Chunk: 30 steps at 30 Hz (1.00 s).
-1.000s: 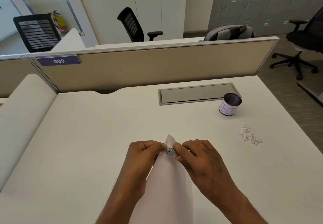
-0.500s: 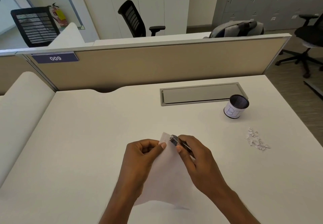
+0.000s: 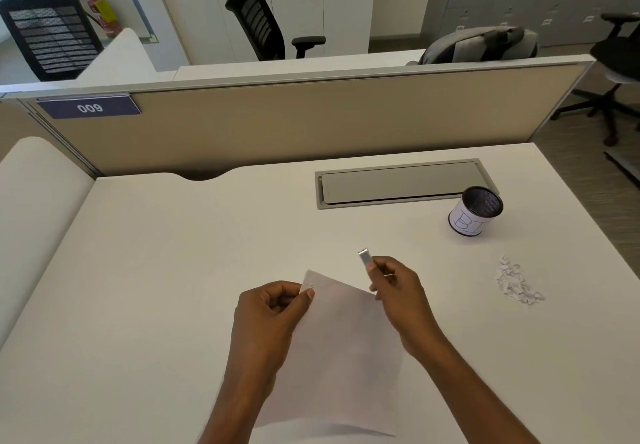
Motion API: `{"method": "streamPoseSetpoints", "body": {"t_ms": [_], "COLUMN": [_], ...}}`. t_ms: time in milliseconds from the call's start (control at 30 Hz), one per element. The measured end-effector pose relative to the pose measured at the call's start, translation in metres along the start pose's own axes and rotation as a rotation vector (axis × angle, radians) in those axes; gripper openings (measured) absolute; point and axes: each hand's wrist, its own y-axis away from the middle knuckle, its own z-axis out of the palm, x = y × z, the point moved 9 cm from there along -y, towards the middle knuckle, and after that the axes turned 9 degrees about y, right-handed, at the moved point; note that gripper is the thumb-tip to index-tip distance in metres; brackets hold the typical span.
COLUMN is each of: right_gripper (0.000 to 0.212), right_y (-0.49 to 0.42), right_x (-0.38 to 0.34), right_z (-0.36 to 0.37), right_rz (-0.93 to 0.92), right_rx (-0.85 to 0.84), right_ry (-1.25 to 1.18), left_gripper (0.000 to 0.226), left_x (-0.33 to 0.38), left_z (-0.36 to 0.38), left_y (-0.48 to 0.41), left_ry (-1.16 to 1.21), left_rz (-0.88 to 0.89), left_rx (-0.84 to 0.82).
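A white sheet of paper (image 3: 343, 350) is held above the white desk (image 3: 173, 270). My left hand (image 3: 273, 315) pinches its far left corner, where a small staple shows. My right hand (image 3: 398, 291) grips a small silver stapler (image 3: 366, 259), lifted a little to the right of that corner and clear of the paper. The stapler's metal end points up and away from me.
A black mesh cup (image 3: 475, 211) with a white label stands at the right. A pile of torn paper bits (image 3: 516, 282) lies in front of it. A grey cable flap (image 3: 398, 183) is set in the desk's back. A beige partition (image 3: 311, 118) closes the far edge.
The stapler was clamped on the paper's corner; my right hand has pulled it off and to the right. The sheet has flattened out, and my left hand still holds the corner.
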Motion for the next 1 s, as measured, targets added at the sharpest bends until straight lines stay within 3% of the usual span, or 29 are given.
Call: {"method": "streamPoseSetpoints", "body": {"t_ms": [133, 300, 400, 567, 633, 833, 933, 1000], "right_gripper": [0.012, 0.011, 0.012, 0.018, 0.019, 0.025, 0.022, 0.021], "right_y": [-0.054, -0.105, -0.124, -0.135, -0.135, -0.117, -0.093, -0.07], "right_x": [0.037, 0.047, 0.049, 0.053, 0.051, 0.023, -0.005, -0.028], "right_z": [0.013, 0.015, 0.022, 0.041, 0.046, 0.047, 0.037, 0.027], "right_rz": [0.195, 0.103, 0.065, 0.108, 0.134, 0.076, 0.026, -0.012], "right_rx": [-0.046, 0.13, 0.14, 0.084, 0.062, -0.032, -0.065, -0.1], "right_ry": [-0.101, 0.182, 0.275, 0.207, 0.137, 0.092, -0.015, -0.111], "left_gripper": [0.016, 0.017, 0.012, 0.005, 0.013, 0.015, 0.005, 0.014], "left_x": [-0.004, -0.005, -0.004, 0.01, 0.011, 0.027, 0.039, 0.045], "left_z": [-0.004, -0.006, -0.006, -0.006, -0.005, -0.002, -0.004, -0.005], "left_y": [-0.012, -0.027, -0.036, -0.041, -0.041, -0.025, -0.014, -0.007], "left_ry": [-0.037, -0.087, -0.144, -0.521, -0.616, -0.175, -0.134, -0.163], "left_rz": [0.01, 0.031, 0.065, 0.287, 0.294, 0.233, 0.291, 0.338], "left_rx": [0.031, 0.069, 0.085, 0.161, 0.193, 0.162, 0.162, 0.142]}}
